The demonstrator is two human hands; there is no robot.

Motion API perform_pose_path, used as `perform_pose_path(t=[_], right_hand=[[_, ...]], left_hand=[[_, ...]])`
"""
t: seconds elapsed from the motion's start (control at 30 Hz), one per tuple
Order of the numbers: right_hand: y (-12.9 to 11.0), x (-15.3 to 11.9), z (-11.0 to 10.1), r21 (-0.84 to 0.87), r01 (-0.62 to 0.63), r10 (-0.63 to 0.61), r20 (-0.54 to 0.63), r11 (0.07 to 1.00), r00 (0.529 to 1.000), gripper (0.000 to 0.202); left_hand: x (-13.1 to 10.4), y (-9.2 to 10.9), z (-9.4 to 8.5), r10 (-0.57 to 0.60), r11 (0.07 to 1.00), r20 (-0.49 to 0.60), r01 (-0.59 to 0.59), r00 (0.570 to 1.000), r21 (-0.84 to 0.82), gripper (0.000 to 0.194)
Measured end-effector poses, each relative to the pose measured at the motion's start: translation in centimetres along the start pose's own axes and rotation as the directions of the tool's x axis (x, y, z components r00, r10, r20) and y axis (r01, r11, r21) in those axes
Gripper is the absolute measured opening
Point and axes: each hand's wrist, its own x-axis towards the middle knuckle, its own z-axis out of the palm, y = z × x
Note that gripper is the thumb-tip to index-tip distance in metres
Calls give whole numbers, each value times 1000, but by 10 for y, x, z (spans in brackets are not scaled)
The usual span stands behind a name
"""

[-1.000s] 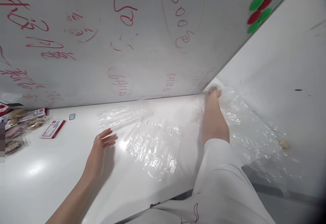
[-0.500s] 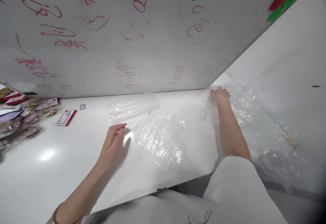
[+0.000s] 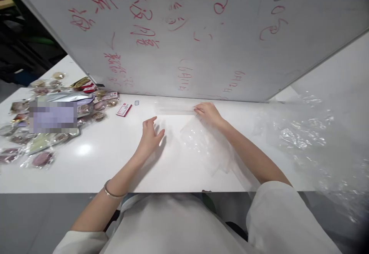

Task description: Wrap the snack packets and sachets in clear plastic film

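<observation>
My left hand (image 3: 151, 134) hovers over the white table, its fingers curved, thumb apart and nothing in its grasp. My right hand (image 3: 209, 114) is further back with its fingertips pinched together at the right end of a long clear plastic bag (image 3: 174, 107), which lies along the foot of the whiteboard. Beneath and in front of that hand spreads a fan of small clear plastic bags (image 3: 198, 140). The right wrist and forearm cover part of the fan. Glare and blur hide the separate edges of the plastic.
A whiteboard (image 3: 173, 54) with red writing stands across the table (image 3: 100, 173). At left is a pile of bagged items (image 3: 43, 157), with a red-and-white card (image 3: 124, 109) and a small blue-edged label (image 3: 137, 102) beside it. Loose clear plastic (image 3: 302, 134) heaps at right.
My right hand has come from the plastic heap at right to the long bag near the middle. My left hand's thumb has spread from its fingers. The view has swung left.
</observation>
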Motion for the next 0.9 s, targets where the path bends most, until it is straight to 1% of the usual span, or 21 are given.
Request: perform_pose_path(t=[0.07, 0.1, 0.13, 0.17, 0.2, 0.27, 0.3, 0.33, 0.4, 0.43, 0.5, 0.53, 0.6, 0.67, 0.73, 0.83, 0.9], right_hand=[[-5, 0, -4, 22, 126, -125, -32, 992, 992, 37], [-10, -3, -5, 30, 170, -167, -76, 985, 983, 38], [-17, -7, -5, 29, 213, -208, -127, 977, 970, 39], [-25, -12, -5, 20, 253, -246, -173, 967, 954, 39], [-33, -19, -3, 3, 285, -279, -200, 958, 939, 39], [-51, -31, 4, -37, 340, -341, -180, 940, 923, 40], [-60, -37, 8, -50, 368, -371, -148, 929, 917, 40], [-68, -42, 12, -58, 389, -393, -121, 919, 911, 39], [-84, -49, 21, -59, 398, -402, -93, 916, 911, 33], [-91, -50, 25, -53, 386, -389, -87, 921, 917, 35], [-104, -52, 31, -39, 350, -352, -79, 936, 933, 49], [-109, -52, 33, -31, 336, -337, -75, 942, 939, 52], [-117, -51, 38, 7, 336, -335, -65, 942, 940, 42], [-123, -50, 41, 113, 352, -350, -45, 929, 936, 33], [-128, -48, 42, 273, 337, -352, 3, 901, 936, 30], [-133, -42, 37, 495, 218, -311, 113, 841, 943, 29], [-134, -32, 26, 577, 136, -285, 176, 805, 942, 30]], left_hand=[[15, -6, -17, -1, 999, -53, -1, 999, -33, 63], [22, -7, -25, -12, 996, -71, 6, 997, -92, 65], [28, -7, -33, -42, 981, -60, 30, 997, -191, 66], [33, -6, -39, -81, 945, -21, 70, 996, -318, 64], [35, -5, -45, -112, 883, 42, 119, 993, -455, 60], [35, -2, -54, -130, 718, 159, 204, 979, -666, 49], [33, -2, -57, -125, 655, 179, 216, 976, -724, 44], [30, -2, -58, -123, 620, 169, 208, 978, -757, 39], [21, -5, -59, -139, 602, 132, 189, 982, -776, 33], [17, -6, -59, -153, 602, 119, 188, 981, -776, 30], [7, -9, -59, -176, 593, 111, 195, 978, -781, 29], [2, -10, -59, -187, 583, 116, 205, 975, -786, 29], [-6, -12, -60, -211, 562, 135, 233, 968, -794, 29], [-14, -13, -61, -241, 548, 142, 255, 960, -797, 31], [-19, -16, -61, -249, 553, 114, 238, 962, -799, 32], [-26, -24, -63, -225, 602, 35, 167, 974, -780, 32], [-33, -31, -68, -212, 665, 4, 147, 977, -732, 31]])
